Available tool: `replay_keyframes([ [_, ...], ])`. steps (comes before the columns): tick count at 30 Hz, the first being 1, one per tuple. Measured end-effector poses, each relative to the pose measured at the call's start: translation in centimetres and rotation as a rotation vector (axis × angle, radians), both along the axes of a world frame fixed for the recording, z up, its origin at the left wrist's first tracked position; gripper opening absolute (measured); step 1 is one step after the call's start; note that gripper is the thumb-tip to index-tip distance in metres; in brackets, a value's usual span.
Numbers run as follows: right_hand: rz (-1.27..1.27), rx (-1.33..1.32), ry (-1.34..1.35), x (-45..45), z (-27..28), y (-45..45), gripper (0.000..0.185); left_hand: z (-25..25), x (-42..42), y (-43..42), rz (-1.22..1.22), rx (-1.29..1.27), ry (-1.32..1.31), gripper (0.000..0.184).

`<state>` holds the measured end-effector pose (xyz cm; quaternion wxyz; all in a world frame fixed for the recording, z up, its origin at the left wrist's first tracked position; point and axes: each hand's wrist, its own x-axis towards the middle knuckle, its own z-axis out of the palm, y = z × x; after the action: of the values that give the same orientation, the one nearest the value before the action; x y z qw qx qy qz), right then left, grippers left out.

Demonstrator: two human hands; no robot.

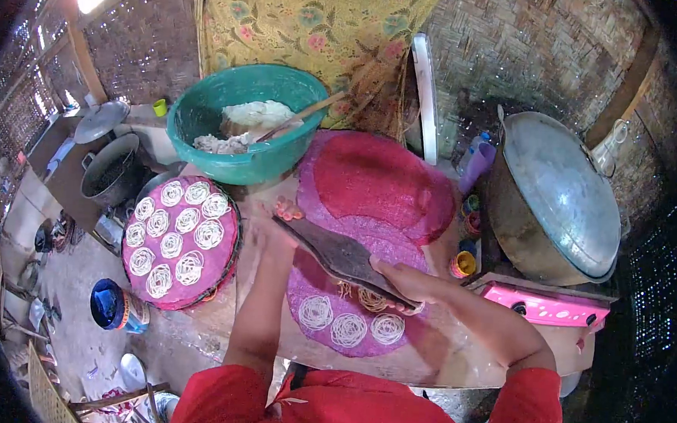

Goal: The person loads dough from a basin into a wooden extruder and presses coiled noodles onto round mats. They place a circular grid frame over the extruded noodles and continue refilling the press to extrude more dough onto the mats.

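Note:
Both hands grip a dark wooden noodle press, which tilts down to the right above a pink mat. My left hand is closed round its upper left end, fingertips showing past the edge. Closed on the lower right end is my right hand, its fingers partly hidden beneath. Under the press, thin strands of dough show, partly covered by it. Nearer to me on the mat lie three flat noodle coils, pale and lacy.
A round pink tray with several noodle coils is at left. Behind it stands a green basin holding white dough and a wooden stick. Red sheets lie at the back; a large lidded pot and pink stove are at right.

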<state>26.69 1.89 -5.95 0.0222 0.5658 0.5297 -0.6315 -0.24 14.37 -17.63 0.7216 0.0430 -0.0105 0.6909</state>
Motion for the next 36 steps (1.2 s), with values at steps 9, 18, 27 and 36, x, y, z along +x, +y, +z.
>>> replay_keyframes([
  [9, 0.006, 0.255, -0.159, 1.3, 1.7, 0.4, 0.077, 2.0, 1.6, -1.3, 0.009, -0.095, -0.070, 0.050],
  [18, -0.041, 0.094, 0.022, -0.7, 2.6, -1.3, 0.077, 2.7, -0.2, -2.5, -0.021, 0.027, 0.017, 0.047],
  [27, -0.002, 0.328, -0.168, -0.6, 1.6, 0.0, 0.078, 1.6, 0.5, 0.1, 0.008, 0.042, -0.044, 0.044],
  [36, -0.094, -0.341, 0.564, -1.1, -2.9, 1.9, 0.080, 1.7, -3.0, -0.6, -0.071, 0.242, -0.160, 0.043],
])
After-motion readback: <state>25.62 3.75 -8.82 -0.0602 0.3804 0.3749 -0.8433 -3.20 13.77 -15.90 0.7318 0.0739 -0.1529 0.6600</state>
